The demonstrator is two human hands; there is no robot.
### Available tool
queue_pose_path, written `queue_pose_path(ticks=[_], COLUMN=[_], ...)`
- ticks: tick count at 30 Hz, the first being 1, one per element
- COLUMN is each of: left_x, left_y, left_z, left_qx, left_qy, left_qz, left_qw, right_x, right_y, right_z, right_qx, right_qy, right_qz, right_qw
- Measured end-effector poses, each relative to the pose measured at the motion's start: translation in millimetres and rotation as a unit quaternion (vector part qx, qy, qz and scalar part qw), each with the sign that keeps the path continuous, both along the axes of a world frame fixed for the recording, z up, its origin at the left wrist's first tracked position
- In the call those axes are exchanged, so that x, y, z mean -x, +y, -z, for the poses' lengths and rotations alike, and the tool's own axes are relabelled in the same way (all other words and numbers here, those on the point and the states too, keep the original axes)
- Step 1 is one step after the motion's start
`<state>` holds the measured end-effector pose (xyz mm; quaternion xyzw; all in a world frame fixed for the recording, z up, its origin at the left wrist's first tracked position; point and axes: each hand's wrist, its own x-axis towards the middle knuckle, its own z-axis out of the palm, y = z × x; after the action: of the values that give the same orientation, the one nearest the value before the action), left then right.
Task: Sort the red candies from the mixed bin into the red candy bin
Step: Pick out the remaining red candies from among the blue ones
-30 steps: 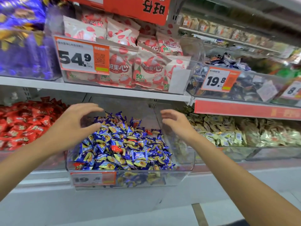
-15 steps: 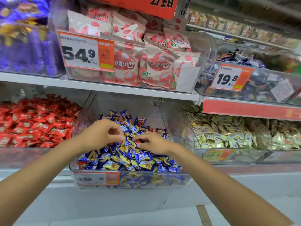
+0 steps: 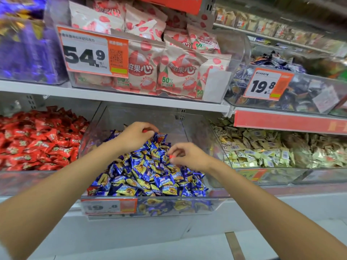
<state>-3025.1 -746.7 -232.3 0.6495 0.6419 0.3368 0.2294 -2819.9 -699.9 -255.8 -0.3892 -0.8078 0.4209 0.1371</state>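
The clear mixed bin (image 3: 105, 119) on the lower shelf holds a heap of blue-and-yellow wrapped candies (image 3: 148, 177). My left hand (image 3: 134, 136) is over the back of the heap and pinches a red candy (image 3: 145, 131) in its fingertips. My right hand (image 3: 187, 155) is above the middle of the heap and pinches a second red candy (image 3: 172, 156). One more red candy (image 3: 92, 190) lies at the bin's front left corner. The red candy bin (image 3: 24, 180), full of red wrapped candies, stands directly left of the mixed bin.
A bin of pale yellow candies (image 3: 262, 149) stands to the right. The shelf above (image 3: 112, 95) carries bins of pink-white bags, purple sweets and dark sweets with price cards 54.9 (image 3: 93, 53) and 19.8 (image 3: 266, 84). A white base panel runs below.
Both hands dropped into the mixed bin, closed their fingers on red candies, and have now lifted slightly, the left moving toward the back of the heap.
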Motion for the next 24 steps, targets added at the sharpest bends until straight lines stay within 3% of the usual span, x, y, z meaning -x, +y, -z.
queue_pose_path(ticks=[3,6,8,14,19,21,24], left_x=[-5.4,-11.2,-12.1,-2.8,-2.2,-2.1,-2.5], left_y=[34.4,62.8,74.6,87.5,90.6,90.1,87.6], left_z=[9.2,19.3,27.1,45.7,47.3,48.7,50.5], left_qx=[0.028,0.055,0.078,0.116,0.123,0.115,0.1], left_qy=[0.036,0.036,0.085,0.177,0.172,0.165,0.141], left_qz=[0.015,0.016,0.02,-0.011,-0.022,-0.033,-0.035], left_qw=[0.999,0.998,0.993,0.977,0.977,0.979,0.984], right_x=[-12.7,-13.7,-6.0,26.7,32.1,30.7,29.2], right_y=[20.1,37.1,46.2,77.4,86.8,86.1,83.4], right_z=[-8.8,-7.7,-0.9,41.7,60.9,66.2,67.8], right_qx=[-0.006,-0.058,-0.065,-0.013,-0.091,-0.112,-0.075], right_qy=[0.092,0.037,0.023,-0.052,-0.185,-0.183,-0.111], right_qz=[0.149,0.239,0.277,0.211,0.141,0.147,0.207], right_qw=[0.985,0.968,0.958,0.976,0.968,0.966,0.969])
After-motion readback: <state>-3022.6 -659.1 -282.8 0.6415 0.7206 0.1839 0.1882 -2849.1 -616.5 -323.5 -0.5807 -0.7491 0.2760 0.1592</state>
